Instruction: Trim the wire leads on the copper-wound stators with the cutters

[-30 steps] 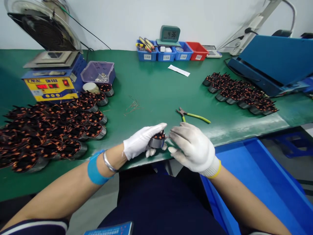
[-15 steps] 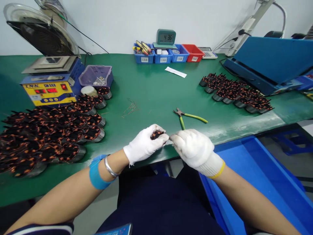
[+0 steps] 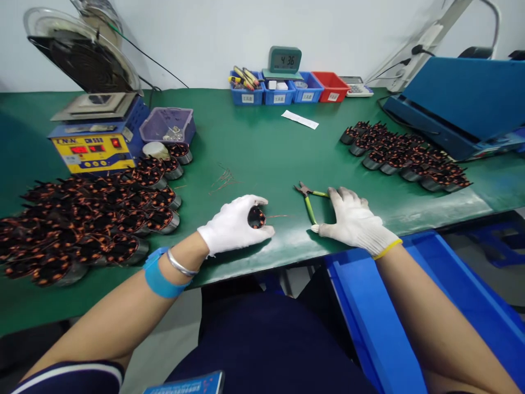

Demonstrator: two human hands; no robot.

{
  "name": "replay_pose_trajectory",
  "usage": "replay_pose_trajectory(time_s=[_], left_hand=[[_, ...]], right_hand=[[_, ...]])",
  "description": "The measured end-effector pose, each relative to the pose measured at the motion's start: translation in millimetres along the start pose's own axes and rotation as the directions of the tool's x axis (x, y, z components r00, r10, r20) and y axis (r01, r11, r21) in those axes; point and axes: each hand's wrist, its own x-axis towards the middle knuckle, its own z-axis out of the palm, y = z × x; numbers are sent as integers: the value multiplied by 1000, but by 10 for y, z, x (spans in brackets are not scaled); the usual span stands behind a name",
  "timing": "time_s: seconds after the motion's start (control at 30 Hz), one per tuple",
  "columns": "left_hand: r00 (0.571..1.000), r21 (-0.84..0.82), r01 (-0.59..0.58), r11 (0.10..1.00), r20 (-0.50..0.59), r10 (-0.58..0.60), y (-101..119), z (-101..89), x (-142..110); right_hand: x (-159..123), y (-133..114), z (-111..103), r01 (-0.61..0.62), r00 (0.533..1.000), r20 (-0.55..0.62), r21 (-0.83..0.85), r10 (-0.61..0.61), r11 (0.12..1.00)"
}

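My left hand (image 3: 233, 225), in a white glove, is curled around a small motor stator (image 3: 256, 218) with a black core and copper windings, near the table's front edge. A thin copper wire (image 3: 279, 216) lies to the right of that stator. My right hand (image 3: 353, 219), gloved too, is spread over the green-handled cutting pliers (image 3: 308, 207). Its thumb is by the end of one handle and its fingertips are at the other handle, partly hiding it. The pliers lie with their handles apart and jaws pointing away from me.
Many stators (image 3: 94, 219) crowd the left, before a yellow-blue soldering pot (image 3: 92, 150) and purple bin (image 3: 166, 123). More stators (image 3: 406, 156) stand right, near a blue machine (image 3: 459, 104). Wire scraps (image 3: 225, 178) lie mid-table. A blue crate (image 3: 369, 306) sits below the edge.
My right hand has left the stator and moved right to the pliers, its fingers spreading. My left hand has turned the stator so its round end faces up. A wire now shows beside it.
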Motion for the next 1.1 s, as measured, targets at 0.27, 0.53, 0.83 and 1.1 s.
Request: replay_pose_trajectory(time_s=[0.27, 0.53, 0.83, 1.1], left_hand=[[994, 208, 73, 975, -94, -55, -13, 55, 8], [997, 107, 36, 994, -78, -28, -73, 57, 32], [996, -175, 56, 983, -52, -66, -137, 101, 78], [996, -181, 54, 982, -60, -65, -144, 125, 76]], right_hand=[[-122, -165, -258, 53, 999, 12, -39, -53, 998], [0, -339, -176, -9, 993, -119, -90, -2, 996], [-141, -447, -138, -9, 999, -7, 894, 34, 449], [-403, -860, -481, -670, 658, 563, 741, -501, -46]])
